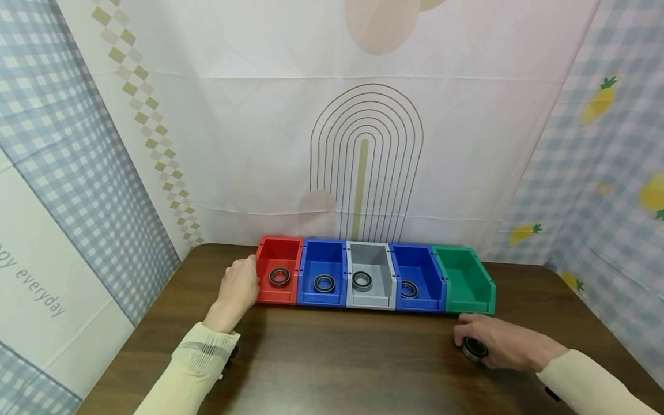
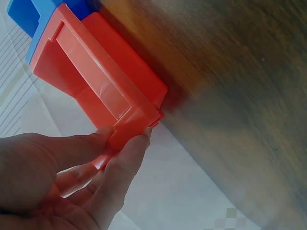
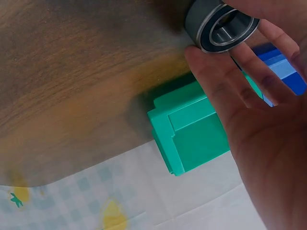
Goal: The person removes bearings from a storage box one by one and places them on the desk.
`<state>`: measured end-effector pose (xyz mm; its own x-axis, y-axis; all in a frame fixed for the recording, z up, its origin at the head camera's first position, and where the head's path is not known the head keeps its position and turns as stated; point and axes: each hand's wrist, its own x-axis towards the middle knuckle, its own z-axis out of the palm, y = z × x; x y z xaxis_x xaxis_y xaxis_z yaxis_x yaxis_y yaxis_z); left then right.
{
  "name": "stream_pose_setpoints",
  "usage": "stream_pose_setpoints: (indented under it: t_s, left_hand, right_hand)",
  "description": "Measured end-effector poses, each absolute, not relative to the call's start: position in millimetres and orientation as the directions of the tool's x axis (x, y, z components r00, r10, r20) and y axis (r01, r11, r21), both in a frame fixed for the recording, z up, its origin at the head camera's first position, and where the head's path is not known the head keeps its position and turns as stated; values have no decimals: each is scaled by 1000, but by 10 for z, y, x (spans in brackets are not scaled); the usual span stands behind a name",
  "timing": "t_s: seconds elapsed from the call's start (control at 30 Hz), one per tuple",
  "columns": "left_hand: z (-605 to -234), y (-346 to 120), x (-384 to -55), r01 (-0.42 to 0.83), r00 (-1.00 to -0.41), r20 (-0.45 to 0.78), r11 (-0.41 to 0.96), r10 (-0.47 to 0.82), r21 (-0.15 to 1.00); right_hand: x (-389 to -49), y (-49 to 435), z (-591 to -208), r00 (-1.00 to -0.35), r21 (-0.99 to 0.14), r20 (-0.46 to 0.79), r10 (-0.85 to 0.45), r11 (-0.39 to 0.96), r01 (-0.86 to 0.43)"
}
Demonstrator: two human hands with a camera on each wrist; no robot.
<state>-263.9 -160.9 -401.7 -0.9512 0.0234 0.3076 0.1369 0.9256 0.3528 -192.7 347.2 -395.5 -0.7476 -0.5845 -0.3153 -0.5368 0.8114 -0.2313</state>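
Clearly, we have one bearing [image 3: 207,33] in our right hand [image 1: 505,343], out at about four o'clock in the head view. It lies at nine o'clock from the middle of that hand, just off the six o'clock side of the green bin [image 1: 469,305], and well apart from our left hand [image 1: 238,285], which is at eight o'clock. Our right thumb and fingers are parted only by the bearing's own width and pinch it between them; in the right wrist view we see its ring face tilted and part of its outer wall. Whether it touches the worktop [image 1: 358,351], we cannot tell.

Our left hand grips the red bin [image 1: 277,297] at its nine o'clock side, with the plastic pinched between a thumb and fingers that nearly meet.

From nine to three o'clock, the bins stand touching in a row: the red bin, a blue bin [image 1: 321,299], a grey bin [image 1: 369,301], another blue bin [image 1: 420,304] and the green bin. We see a second bearing [image 1: 280,285] in the red bin, a third bearing [image 1: 324,290] in the first blue one, a fourth bearing [image 1: 361,288] in the grey, and a fifth bearing [image 1: 415,290], partly hidden, in the other blue.
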Motion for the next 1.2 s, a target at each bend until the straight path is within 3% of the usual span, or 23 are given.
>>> stream_pose_setpoints:
  t_s: [0.5,1.2]
  left_hand:
    - [-4028,-1595,-2628,137,-947,320,929,21,344]
    - [-4034,-1586,-2616,121,-943,332,932,0,343]
  right_hand:
    - [-1898,3474,-3973,-763,-216,-329,-556,831,-512]
    - [-1987,3274,-3682,-750,-1,-144,-646,758,-652]
